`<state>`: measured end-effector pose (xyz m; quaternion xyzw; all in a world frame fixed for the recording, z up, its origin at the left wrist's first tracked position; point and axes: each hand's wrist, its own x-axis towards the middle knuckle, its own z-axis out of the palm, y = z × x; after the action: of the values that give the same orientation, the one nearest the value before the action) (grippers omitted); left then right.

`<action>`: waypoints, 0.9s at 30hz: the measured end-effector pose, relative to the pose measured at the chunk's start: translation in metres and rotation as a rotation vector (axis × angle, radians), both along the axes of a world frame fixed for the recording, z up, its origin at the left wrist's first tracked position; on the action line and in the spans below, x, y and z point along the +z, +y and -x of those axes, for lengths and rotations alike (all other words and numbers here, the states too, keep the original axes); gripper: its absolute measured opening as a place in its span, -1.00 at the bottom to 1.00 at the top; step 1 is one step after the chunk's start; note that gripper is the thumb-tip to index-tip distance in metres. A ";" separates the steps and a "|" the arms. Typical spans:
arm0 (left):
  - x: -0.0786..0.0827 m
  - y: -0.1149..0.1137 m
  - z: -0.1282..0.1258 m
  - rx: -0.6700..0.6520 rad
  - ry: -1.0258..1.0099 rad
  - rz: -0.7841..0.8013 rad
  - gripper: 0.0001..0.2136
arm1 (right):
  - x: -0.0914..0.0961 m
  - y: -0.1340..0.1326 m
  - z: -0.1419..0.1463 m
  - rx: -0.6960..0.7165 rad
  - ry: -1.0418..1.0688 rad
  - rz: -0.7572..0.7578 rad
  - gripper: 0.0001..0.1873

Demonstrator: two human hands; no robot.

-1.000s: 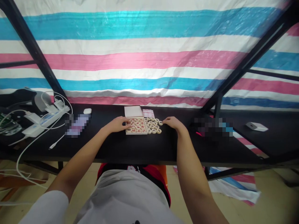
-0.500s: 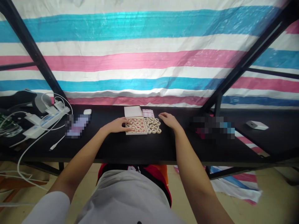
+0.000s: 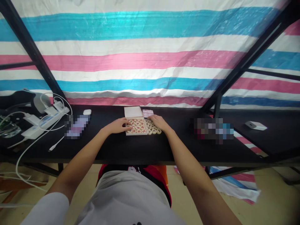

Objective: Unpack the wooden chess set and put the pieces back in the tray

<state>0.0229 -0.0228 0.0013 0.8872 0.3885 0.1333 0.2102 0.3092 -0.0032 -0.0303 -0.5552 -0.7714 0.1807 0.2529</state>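
A small white box (image 3: 137, 134) lies with its lid (image 3: 133, 112) folded back, filled with rows of round xiangqi pieces (image 3: 138, 127) marked in red. My left hand (image 3: 116, 126) grips the box's left edge, its thumb and fingers reaching over the rim. Against the right wall of the box, a cluster of loose xiangqi pieces (image 3: 154, 131) with dark markings lies on the table. My right hand (image 3: 161, 122) is over the back and right of this cluster, fingers extended and partly covering it. Whether its fingertips touch a piece is hard to see.
Behind the loose pieces lies a red-and-white card (image 3: 147, 113). Further left on the black table (image 3: 138, 150) are a blurred phone (image 3: 78, 126), a white earbud case (image 3: 87, 112), and a power strip (image 3: 43, 124) with cables. A blurred object (image 3: 213, 129) and white charger (image 3: 256, 125) are at right.
My right hand has moved left from beside the loose pieces to over them, now hiding some. My left hand stays at the box with only a slight shift of its fingers.
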 end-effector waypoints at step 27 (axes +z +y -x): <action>0.003 0.000 0.003 0.040 0.001 0.009 -0.37 | 0.001 0.002 -0.005 -0.168 0.130 -0.148 -0.56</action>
<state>0.0204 -0.0227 0.0047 0.8783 0.4071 0.1350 0.2113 0.3138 -0.0012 -0.0298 -0.5848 -0.7154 0.1369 0.3570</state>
